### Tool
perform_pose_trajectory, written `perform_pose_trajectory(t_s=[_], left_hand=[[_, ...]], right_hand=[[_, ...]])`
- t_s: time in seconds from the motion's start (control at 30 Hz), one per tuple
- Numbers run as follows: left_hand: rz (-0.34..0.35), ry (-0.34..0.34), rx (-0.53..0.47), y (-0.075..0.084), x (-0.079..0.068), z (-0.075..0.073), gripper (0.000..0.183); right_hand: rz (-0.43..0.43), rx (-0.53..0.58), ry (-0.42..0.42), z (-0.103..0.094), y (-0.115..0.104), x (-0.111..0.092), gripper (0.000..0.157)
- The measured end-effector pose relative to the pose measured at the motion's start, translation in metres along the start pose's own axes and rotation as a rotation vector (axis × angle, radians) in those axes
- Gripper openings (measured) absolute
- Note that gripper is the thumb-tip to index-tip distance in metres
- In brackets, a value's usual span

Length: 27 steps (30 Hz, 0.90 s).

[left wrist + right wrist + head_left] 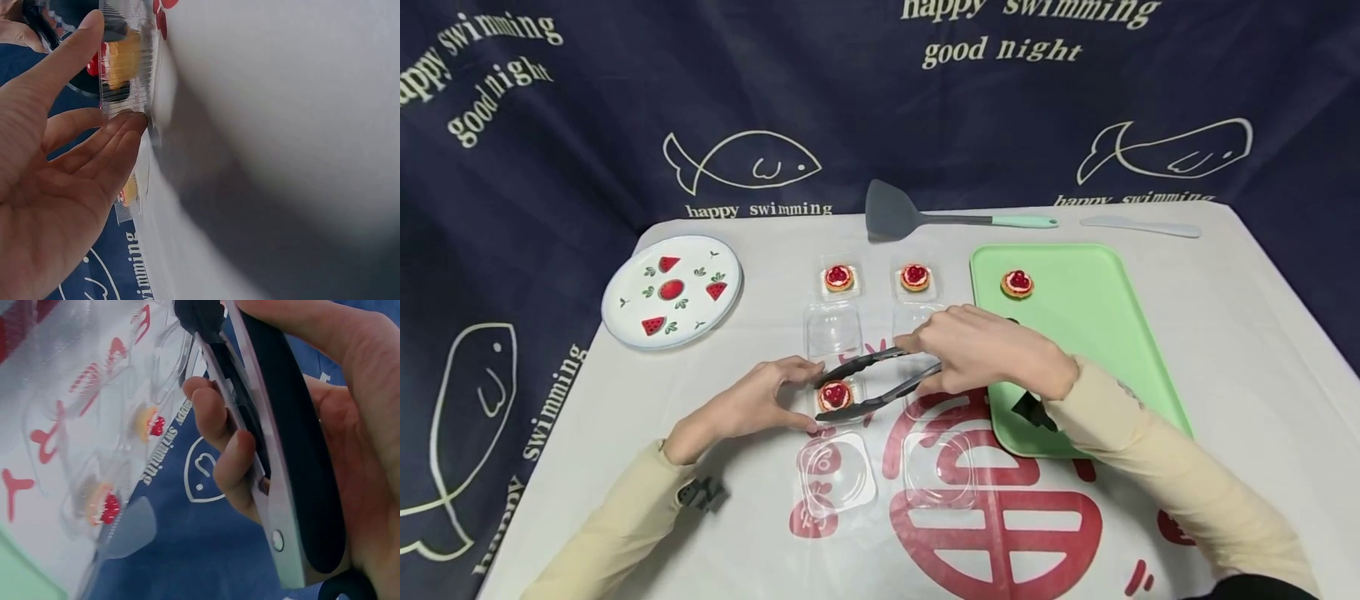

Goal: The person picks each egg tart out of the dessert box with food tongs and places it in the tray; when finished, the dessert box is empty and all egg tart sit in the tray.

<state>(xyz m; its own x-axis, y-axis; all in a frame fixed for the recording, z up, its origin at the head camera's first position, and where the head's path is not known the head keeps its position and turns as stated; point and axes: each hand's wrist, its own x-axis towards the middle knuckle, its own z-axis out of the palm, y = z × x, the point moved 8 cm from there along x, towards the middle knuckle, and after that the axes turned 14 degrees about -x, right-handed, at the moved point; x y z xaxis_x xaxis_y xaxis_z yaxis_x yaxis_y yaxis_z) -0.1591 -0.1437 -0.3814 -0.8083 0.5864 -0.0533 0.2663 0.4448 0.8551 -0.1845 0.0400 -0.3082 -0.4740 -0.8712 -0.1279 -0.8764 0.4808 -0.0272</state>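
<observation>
A small red-topped tart [835,396] sits in a clear ridged plastic box [145,69] on the table. My left hand [752,404] holds this box from the left, with the thumb on one side and fingertips on the other. My right hand [988,346] grips black-and-silver tongs [294,444] by the handles. The tong tips lie on either side of the tart; whether they press on it I cannot tell. Behind are two more tarts, one at the left [839,277] and one at the right [915,277], each in a clear box. Another tart [1017,284] lies on the green tray [1075,333].
Clear lids lie behind and in front of the boxes, one [837,473] at front left, another [938,471] at front right. A watermelon-patterned plate [722,283] stands at the left. A grey spatula [891,212] and a pale knife [1142,225] lie along the back edge.
</observation>
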Motion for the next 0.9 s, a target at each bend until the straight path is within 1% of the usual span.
perform_pose_trajectory(t_s=[0.13, 0.23, 0.37, 0.43, 0.53, 0.63, 0.7, 0.83, 0.9], left_hand=[[0.003, -0.003, -0.008, 0.000, 0.001, 0.002, 0.066], [0.014, 0.001, 0.007, 0.001, 0.000, 0.002, 0.065], [0.006, 0.016, 0.022, 0.000, -0.003, 0.001, 0.065], [-0.007, 0.023, 0.022, -0.001, -0.005, 0.000, 0.065], [-0.013, 0.027, 0.021, -0.002, -0.006, 0.001, 0.064], [-0.005, 0.033, 0.017, -0.002, -0.007, 0.002, 0.064], [0.000, 0.037, 0.013, -0.003, -0.008, 0.003, 0.064], [0.006, 0.043, 0.007, -0.003, -0.008, 0.002, 0.064], [0.010, 0.042, 0.004, -0.001, -0.007, 0.002, 0.064]], right_hand=[[0.006, 0.102, 0.016, 0.004, 0.010, -0.010, 0.049], [0.018, 0.181, 0.043, 0.004, 0.021, -0.023, 0.053], [0.031, 0.254, 0.117, 0.002, 0.041, -0.047, 0.055], [0.061, 0.273, 0.155, 0.001, 0.054, -0.061, 0.054], [0.152, 0.273, 0.195, 0.001, 0.079, -0.087, 0.056], [0.274, 0.271, 0.211, 0.005, 0.106, -0.117, 0.056], [0.370, 0.284, 0.226, 0.010, 0.125, -0.139, 0.055], [0.602, 0.343, 0.243, 0.024, 0.163, -0.187, 0.053], [0.703, 0.362, 0.258, 0.030, 0.179, -0.212, 0.053]])
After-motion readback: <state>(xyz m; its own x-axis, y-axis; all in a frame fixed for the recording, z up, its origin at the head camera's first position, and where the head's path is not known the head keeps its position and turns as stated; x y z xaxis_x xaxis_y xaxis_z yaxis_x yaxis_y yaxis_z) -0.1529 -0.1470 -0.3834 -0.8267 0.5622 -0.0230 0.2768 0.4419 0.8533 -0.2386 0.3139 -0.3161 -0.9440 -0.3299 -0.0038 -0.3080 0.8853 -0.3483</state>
